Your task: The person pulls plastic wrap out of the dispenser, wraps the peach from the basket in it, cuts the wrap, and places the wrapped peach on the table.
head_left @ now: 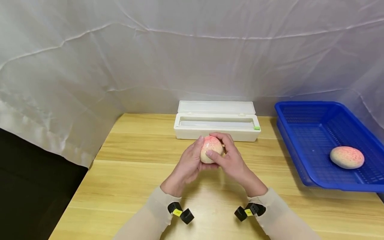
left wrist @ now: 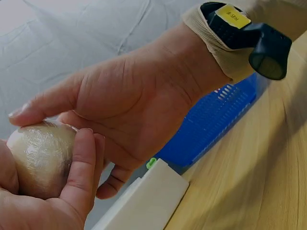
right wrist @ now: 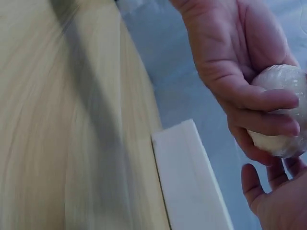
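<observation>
A pink and cream peach (head_left: 212, 145) is held between both hands above the table. Shiny, crinkled clear film covers it, as the left wrist view shows on the wrapped peach (left wrist: 42, 155). My left hand (head_left: 188, 162) cups it from the left and below, fingers curled around its side. From the right, my right hand (head_left: 233, 160) grips it, thumb on the near face and fingers over the top. Just beyond the hands stands a white cling film box (head_left: 217, 134), lid raised, with a pale roll inside and a green piece at its right end.
To the right sits a blue plastic basket (head_left: 295, 150), a second peach (head_left: 347, 157) lying in it. Light wooden table (head_left: 126, 180) lies under everything. A grey-white cloth (head_left: 192, 60) hangs behind and at the sides.
</observation>
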Demonstrator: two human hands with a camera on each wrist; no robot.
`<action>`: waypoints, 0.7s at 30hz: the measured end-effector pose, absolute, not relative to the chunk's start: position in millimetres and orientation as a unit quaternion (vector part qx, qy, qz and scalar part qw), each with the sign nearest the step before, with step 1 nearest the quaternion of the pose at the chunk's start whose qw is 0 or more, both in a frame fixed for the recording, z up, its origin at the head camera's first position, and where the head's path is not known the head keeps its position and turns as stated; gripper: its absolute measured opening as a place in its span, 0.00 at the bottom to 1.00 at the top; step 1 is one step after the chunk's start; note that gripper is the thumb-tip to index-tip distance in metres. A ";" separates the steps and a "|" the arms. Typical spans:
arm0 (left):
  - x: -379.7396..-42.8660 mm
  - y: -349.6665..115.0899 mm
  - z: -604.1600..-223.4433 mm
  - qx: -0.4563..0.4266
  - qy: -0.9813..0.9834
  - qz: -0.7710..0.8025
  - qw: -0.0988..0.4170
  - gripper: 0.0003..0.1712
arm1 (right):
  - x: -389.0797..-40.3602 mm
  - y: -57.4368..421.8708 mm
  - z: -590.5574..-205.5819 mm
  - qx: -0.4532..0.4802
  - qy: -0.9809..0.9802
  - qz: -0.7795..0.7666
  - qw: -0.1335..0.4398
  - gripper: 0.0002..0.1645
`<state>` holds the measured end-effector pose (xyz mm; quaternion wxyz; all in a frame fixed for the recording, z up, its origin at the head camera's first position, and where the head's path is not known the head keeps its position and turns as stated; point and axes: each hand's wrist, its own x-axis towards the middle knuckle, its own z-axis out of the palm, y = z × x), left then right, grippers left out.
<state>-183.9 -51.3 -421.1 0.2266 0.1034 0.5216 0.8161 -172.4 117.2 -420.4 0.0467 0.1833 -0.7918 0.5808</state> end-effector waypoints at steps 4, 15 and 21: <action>-184.4 -51.1 -421.1 0.103 0.516 0.818 0.233 0.38 | -174.1 118.2 -420.3 0.168 -0.767 0.619 0.023 0.29; -186.4 -54.4 -417.0 0.113 0.482 0.835 0.241 0.36 | -175.7 128.9 -421.2 0.182 -0.756 0.629 -0.016 0.34; -188.8 -60.0 -415.7 0.094 0.508 0.824 0.232 0.28 | -173.2 126.8 -418.6 0.205 -0.812 0.545 0.032 0.51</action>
